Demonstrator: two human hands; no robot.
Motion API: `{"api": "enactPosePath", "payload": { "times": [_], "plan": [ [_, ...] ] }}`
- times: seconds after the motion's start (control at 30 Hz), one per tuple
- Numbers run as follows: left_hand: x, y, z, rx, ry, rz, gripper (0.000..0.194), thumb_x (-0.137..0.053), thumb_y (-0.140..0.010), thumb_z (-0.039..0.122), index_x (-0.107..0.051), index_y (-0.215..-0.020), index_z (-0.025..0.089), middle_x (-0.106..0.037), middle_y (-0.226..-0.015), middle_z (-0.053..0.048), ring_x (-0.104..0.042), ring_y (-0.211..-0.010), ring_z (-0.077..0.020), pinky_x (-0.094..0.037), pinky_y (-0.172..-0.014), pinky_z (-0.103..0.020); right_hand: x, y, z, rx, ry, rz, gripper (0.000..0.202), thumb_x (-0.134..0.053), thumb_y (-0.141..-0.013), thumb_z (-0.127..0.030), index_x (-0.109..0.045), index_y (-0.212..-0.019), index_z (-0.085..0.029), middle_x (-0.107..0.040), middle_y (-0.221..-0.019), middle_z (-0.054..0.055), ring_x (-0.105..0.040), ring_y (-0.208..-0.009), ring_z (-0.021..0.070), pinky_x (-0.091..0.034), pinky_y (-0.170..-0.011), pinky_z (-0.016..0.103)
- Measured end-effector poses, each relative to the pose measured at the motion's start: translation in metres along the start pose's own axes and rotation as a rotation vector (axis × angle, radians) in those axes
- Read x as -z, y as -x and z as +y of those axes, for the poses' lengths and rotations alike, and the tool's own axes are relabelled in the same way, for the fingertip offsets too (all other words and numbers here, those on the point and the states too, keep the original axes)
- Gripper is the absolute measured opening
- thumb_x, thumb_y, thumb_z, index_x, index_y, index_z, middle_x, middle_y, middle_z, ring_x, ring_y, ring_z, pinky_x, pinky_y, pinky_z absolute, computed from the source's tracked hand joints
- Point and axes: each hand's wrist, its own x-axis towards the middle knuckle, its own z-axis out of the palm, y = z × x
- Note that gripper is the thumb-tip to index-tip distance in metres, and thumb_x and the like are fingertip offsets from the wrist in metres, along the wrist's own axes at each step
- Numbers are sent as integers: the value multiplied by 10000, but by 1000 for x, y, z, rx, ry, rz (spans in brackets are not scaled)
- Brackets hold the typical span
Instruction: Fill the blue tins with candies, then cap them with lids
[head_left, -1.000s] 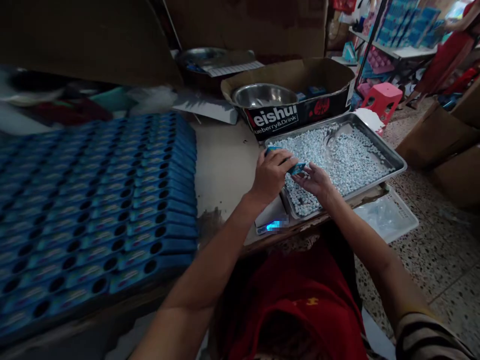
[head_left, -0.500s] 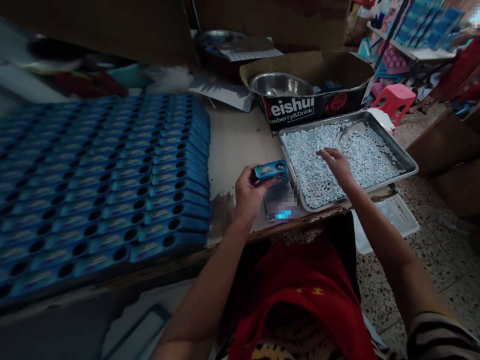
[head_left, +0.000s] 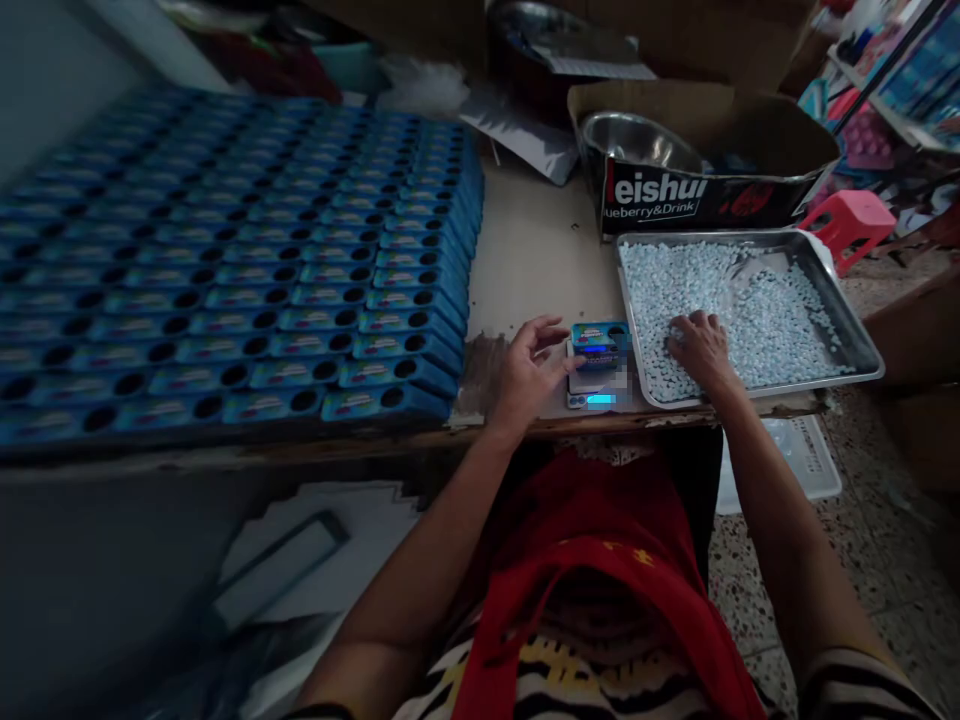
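A small blue box (head_left: 592, 335) with printed sides rests on a small digital scale (head_left: 592, 384) with a lit display. My left hand (head_left: 529, 368) is beside the box's left side, fingers apart and curved; its thumb is close to the box's lower front. My right hand (head_left: 705, 352) reaches into a metal tray (head_left: 862, 352) of small pale blue and white pellets (head_left: 667, 280). Its fingers are spread and bent down among the pellets, and the fingertips are partly hidden.
Rows of similar blue boxes (head_left: 300, 300) with dark round holes cover the table's left side. Behind the tray stands a black printed carton (head_left: 675, 215) holding a metal bowl (head_left: 641, 140). A red stool (head_left: 855, 225) and a translucent plastic tray (head_left: 784, 470) are on the right.
The blue box has gone from my left hand onto the scale, and that hand has loosened. My right hand has come down into the pellets. The view has shifted.
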Motion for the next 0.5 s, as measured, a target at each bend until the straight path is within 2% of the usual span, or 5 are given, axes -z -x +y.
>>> {"api": "enactPosePath", "payload": {
  "times": [0.07,0.13,0.3,0.5],
  "plan": [
    [10,1,4,-9,-25,29,560,-953,-756,329,-732,-1265,250,-804,-1217,-84,-772,-1211,-265,-628,-1091,-461,-2,-6,5,1,-31,19,301,-612,-1031,-308,-791,-1245,-196,-739,-1254,192,-624,-1210,387,-498,-1033,489],
    [16,-1,7,-20,-41,57,510,-940,-764,324,-736,-1224,238,-807,-1170,-74,-783,-1142,-244,-648,-1039,-426,-7,-11,12,-14,-103,89,250,-607,-1027,-301,-785,-1168,-196,-755,-1168,174,-645,-1148,358,-504,-1019,465],
    [19,-7,17,-59,-59,96,458,-919,-785,288,-735,-1201,232,-800,-1133,-56,-785,-1094,-214,-652,-998,-366,-20,-17,33,-78,-331,327,179,-602,-1017,-342,-726,-1071,-225,-748,-1066,128,-648,-1012,298,-514,-957,426],
    [17,-7,23,-72,-72,77,433,-910,-798,282,-745,-1194,229,-798,-1118,-47,-780,-1076,-212,-652,-985,-357,-26,-24,43,-151,-519,409,132,-603,-992,-364,-639,-972,-239,-705,-1001,106,-622,-964,274,-515,-961,448]
  ]
}}
